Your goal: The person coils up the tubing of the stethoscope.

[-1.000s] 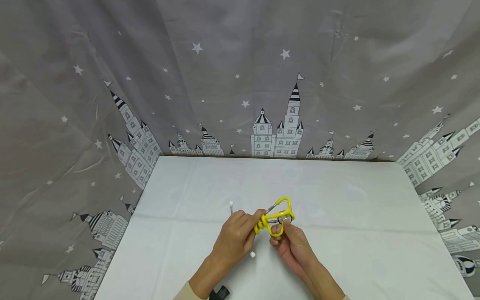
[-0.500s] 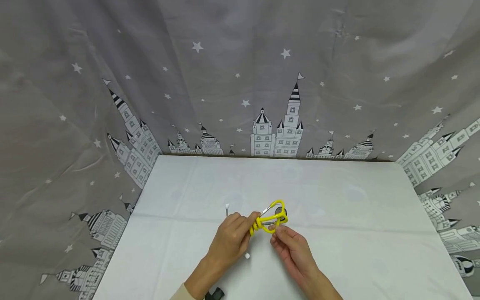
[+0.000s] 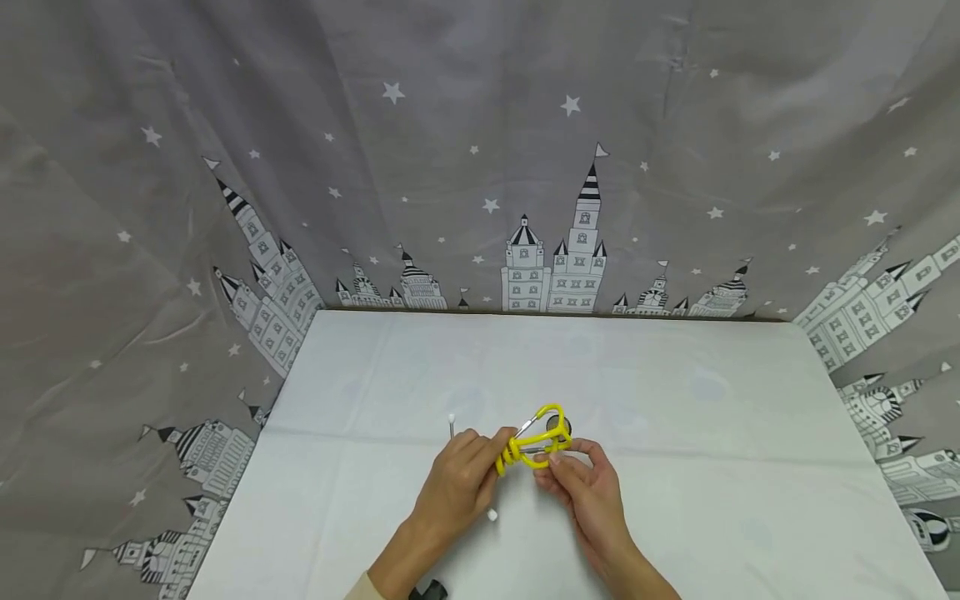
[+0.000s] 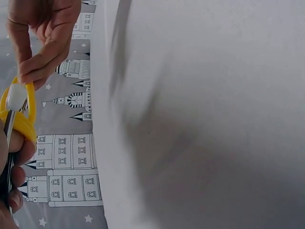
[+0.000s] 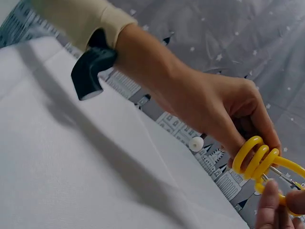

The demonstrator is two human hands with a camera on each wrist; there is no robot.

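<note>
Above the table, my left hand (image 3: pixel 459 482) holds a yellow double-looped carabiner clip (image 3: pixel 542 436) by its coiled end. The coils (image 5: pixel 258 161) wrap close to the left fingers in the right wrist view. A thin rod with white end caps (image 3: pixel 492 515) passes through the left hand. My right hand (image 3: pixel 594 493) pinches the lower loop near its silver gate, with thumb and fingertips together there. A dark round disc (image 3: pixel 552 422) shows behind the far end of the clip. The left palm is hidden in the head view.
A white-covered table (image 3: pixel 675 392) lies under both hands. Behind it hangs a grey curtain (image 3: pixel 450 100) printed with castles and stars. A black device (image 5: pixel 90 74) sits at the left wrist, by the beige sleeve (image 5: pixel 86 19).
Both hands and the clip have shifted slightly left and down. The right thumb has moved off the round disc onto the lower loop. The left hand keeps its hold.
</note>
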